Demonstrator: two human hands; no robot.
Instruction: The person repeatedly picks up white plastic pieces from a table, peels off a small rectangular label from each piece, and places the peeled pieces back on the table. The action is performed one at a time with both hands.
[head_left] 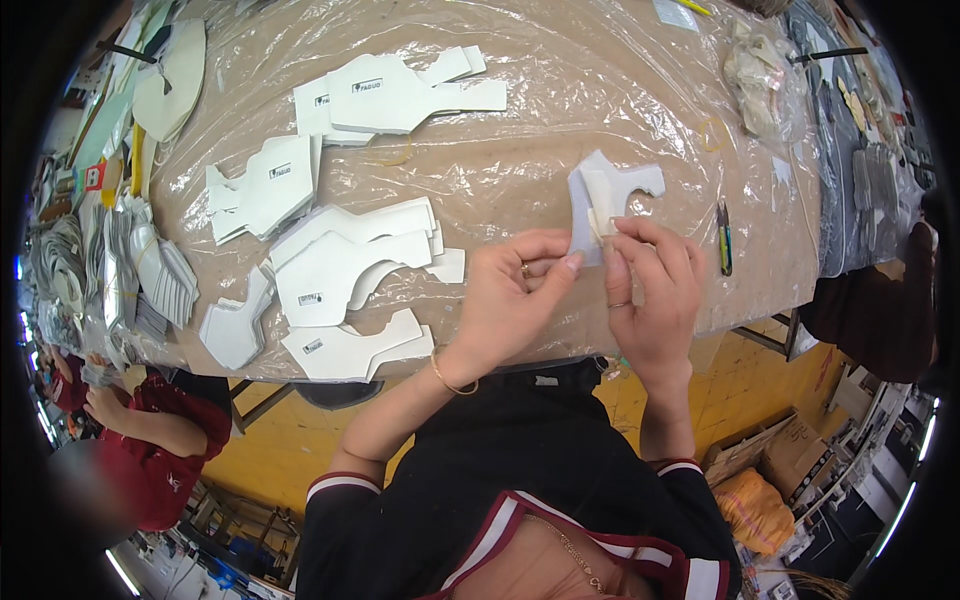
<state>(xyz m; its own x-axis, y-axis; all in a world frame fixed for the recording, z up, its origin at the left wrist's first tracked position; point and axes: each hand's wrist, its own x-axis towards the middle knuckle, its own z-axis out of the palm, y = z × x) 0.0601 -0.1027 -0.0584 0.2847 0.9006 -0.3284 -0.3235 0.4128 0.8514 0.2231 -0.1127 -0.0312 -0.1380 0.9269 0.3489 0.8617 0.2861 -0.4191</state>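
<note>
A cut shoe-upper piece (645,181), pale with a grey-lilac side and a curved notch, is held just above the table in front of me. My left hand (512,295) is closed on its lower left edge, thumb on top. A narrow cream strip (599,192) lies along the piece's face. The fingertips of my right hand (655,280) pinch the strip's lower end against the piece; the fingers partly cover that spot. To the left lie several loose stacks of similar white pieces (375,95), some with a small dark print.
See-through plastic covers the brown table (560,110). A green-and-black pen-like tool (724,240) lies right of my right hand. A plastic bag (765,85) sits at the far right. Grey and white pieces are piled along the left edge. A person in a red shirt (165,440) works at left.
</note>
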